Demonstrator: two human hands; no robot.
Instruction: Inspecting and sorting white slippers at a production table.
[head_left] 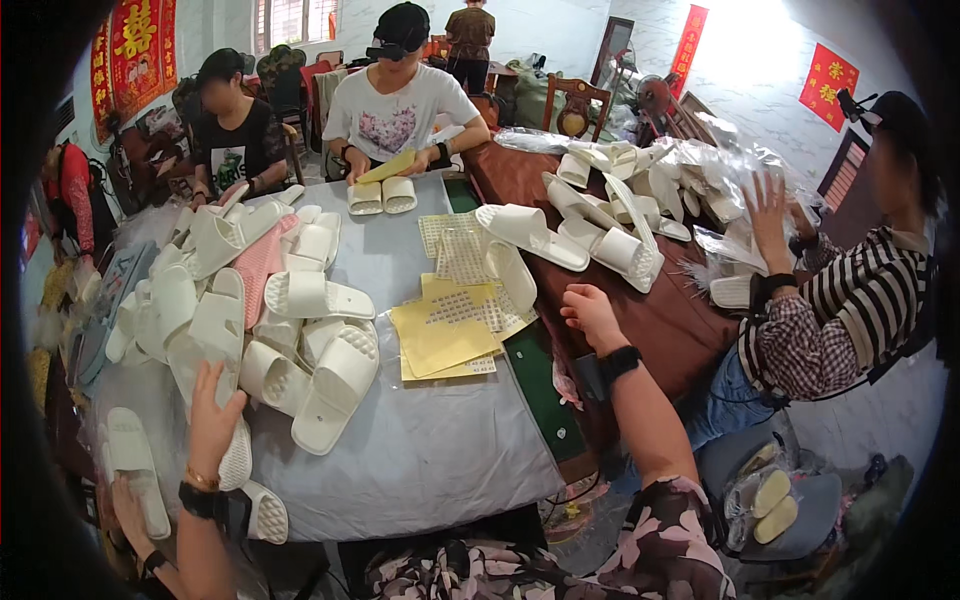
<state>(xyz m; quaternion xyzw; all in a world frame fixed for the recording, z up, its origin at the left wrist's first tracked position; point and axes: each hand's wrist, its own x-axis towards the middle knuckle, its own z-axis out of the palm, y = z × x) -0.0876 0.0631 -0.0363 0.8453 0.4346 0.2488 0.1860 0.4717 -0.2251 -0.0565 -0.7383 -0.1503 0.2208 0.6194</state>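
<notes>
My left hand (212, 425) is raised at the near end of a heap of white slippers, fingers apart. Its fingertips overlap the lower part of a white slipper (212, 335); whether they touch it I cannot tell. My right hand (593, 315) hovers over the brown-covered side of the table, fingers loosely bent and slightly apart, with nothing visible in them. Just beyond it lies a white slipper (530, 236), with another white slipper (512, 275) beside the sticker sheets. Yellow and white sticker sheets (450, 330) lie on the grey cloth (430, 450) between my hands.
A co-worker's hand (130, 515) is by a white slipper (135, 465) at lower left. A pink slipper (262, 262) lies in the heap. Across the table a person (400, 110) holds a yellow sheet over two slippers. At right, a person (830, 300) handles plastic bags near more slippers.
</notes>
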